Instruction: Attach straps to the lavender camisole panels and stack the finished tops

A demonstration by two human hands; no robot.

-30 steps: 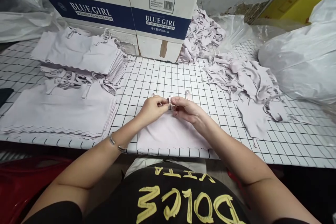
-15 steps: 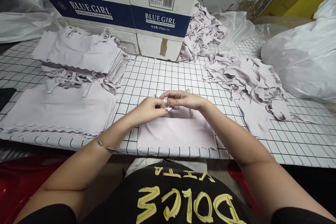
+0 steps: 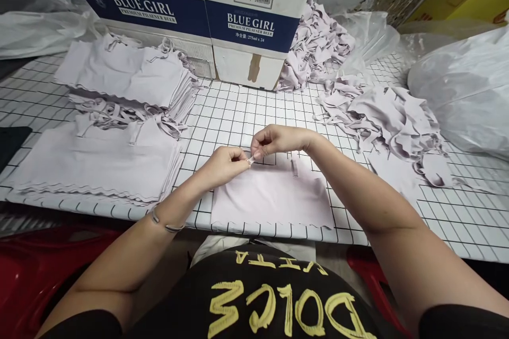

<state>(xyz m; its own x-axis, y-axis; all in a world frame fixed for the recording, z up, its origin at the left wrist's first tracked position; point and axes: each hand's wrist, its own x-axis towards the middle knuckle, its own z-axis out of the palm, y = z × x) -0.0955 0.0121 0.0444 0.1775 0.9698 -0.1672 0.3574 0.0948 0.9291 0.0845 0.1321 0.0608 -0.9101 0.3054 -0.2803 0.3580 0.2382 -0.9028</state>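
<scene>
A pale pink strappy top (image 3: pixel 274 198) lies flat at the table's front edge, its scalloped hem towards me. Over its upper left corner, my left hand (image 3: pixel 226 165) pinches a thin shoulder strap (image 3: pixel 251 160) between thumb and forefinger. My right hand (image 3: pixel 276 140) is just beside it, fingertips pinched on the same strap, with the other fingers curled. The two hands are nearly touching. The top's other strap (image 3: pixel 295 168) rests on the fabric, to the right of my hands.
Stacked matching tops (image 3: pixel 99 156) sit on the left, with another stack (image 3: pixel 127 74) behind. Loose pieces (image 3: pixel 393 122) lie to the right, and a heap (image 3: pixel 318 42) is beside the beer carton (image 3: pixel 246 26). A plastic bag (image 3: pixel 465 85) bulges at far right on the checked tablecloth (image 3: pixel 238 111).
My right hand has drawn slightly up and curled its fingers, keeping its pinch by the strap. My left hand stays nearly in place. The view has shifted a little.
</scene>
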